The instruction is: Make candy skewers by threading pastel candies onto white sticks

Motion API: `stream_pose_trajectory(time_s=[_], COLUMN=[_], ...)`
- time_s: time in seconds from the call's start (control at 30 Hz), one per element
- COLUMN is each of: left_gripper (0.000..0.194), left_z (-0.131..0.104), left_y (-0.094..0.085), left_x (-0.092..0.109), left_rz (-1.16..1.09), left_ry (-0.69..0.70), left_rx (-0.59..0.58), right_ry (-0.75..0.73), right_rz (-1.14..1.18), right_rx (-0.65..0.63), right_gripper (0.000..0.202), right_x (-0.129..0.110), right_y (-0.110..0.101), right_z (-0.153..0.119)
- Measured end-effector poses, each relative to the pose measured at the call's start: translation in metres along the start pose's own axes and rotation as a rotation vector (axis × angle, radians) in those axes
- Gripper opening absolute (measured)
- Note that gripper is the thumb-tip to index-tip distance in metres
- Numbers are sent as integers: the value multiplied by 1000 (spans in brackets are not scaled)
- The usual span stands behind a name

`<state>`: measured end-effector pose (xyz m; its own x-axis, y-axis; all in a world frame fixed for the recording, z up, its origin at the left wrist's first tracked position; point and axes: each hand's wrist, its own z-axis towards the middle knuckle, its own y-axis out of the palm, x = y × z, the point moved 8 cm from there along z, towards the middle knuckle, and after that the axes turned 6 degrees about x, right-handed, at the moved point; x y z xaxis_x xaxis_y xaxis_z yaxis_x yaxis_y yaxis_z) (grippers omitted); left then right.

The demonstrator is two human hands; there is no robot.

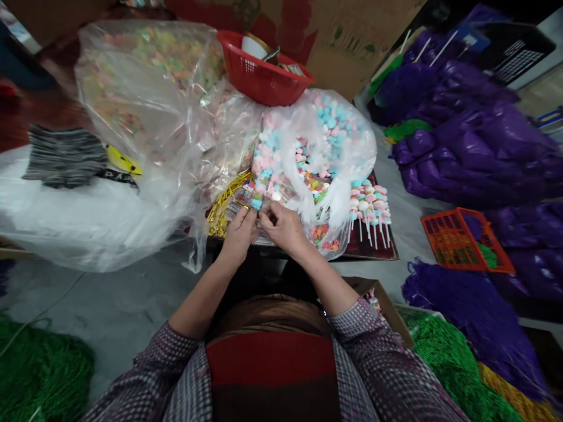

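At the dark worktop's [384, 249] front edge, left hand [238, 235] and right hand [285, 227], close together, pinch a clear-wrapped pastel candy stick [257, 200], which seemingly calls for fine fingertip control.

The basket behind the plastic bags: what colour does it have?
The basket is red, seen best in the head view.

And here both bare forearms are held converging from checked, pushed-up sleeves, the bare left hand [240, 231] and bare right hand [282, 225] brought close together, fingers curled and pinched at the tips.
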<state>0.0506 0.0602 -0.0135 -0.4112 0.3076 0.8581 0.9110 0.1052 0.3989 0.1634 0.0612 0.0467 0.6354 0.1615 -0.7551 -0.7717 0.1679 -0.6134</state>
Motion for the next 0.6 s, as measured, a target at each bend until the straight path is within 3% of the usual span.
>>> stream_pose_trajectory(time_s=[0.13, 0.23, 0.37, 0.6], left_gripper=[38, 34, 30, 35], left_z=[-1, -6, -18, -39], left_y=[4, 12, 31, 55], left_x=[0, 0, -2, -16], left_rz=[-95, -108, -105, -136], left_ry=[-15, -47, -142, -370], left_rx=[13, -14, -173, -460], right_ry=[62, 235, 398, 407], right_rz=[181, 358, 525, 730], right_rx=[64, 66, 21, -20], right_gripper=[18, 24, 33, 42], right_x=[7, 20, 30, 45], right_y=[-5, -7, -13, -27], right_z=[-7, -13, -24, -35])
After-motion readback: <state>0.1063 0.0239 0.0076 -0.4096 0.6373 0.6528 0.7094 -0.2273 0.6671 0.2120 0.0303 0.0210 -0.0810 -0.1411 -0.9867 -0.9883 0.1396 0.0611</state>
